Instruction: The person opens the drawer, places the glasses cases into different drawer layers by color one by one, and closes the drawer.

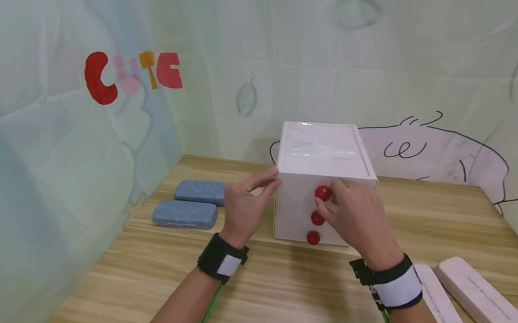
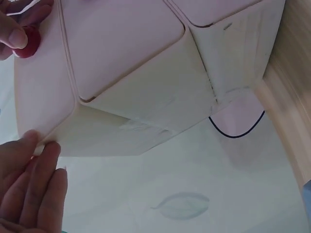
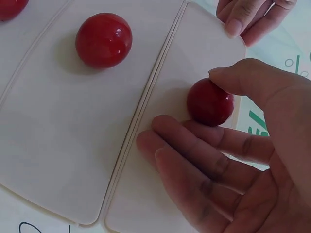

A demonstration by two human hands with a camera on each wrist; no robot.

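A: Where is the white drawer box (image 1: 326,182)?
B: On the wooden table (image 1: 276,294), 3 red knobs down its front.
A: And the right hand (image 1: 359,222)?
B: At the top knob (image 1: 323,193), thumb and finger pinching it.
A: The left hand (image 1: 244,206)?
B: Fingers straight, pressing the box's upper left edge, gripping nothing.

The right hand (image 3: 243,160) has its thumb on top of a red knob (image 3: 210,102) and its fingers just under it, flat against the white drawer front (image 3: 175,160). A second knob (image 3: 103,40) sits on the next drawer (image 3: 63,131). The left hand's fingertips (image 3: 243,19) touch the drawer's far corner.
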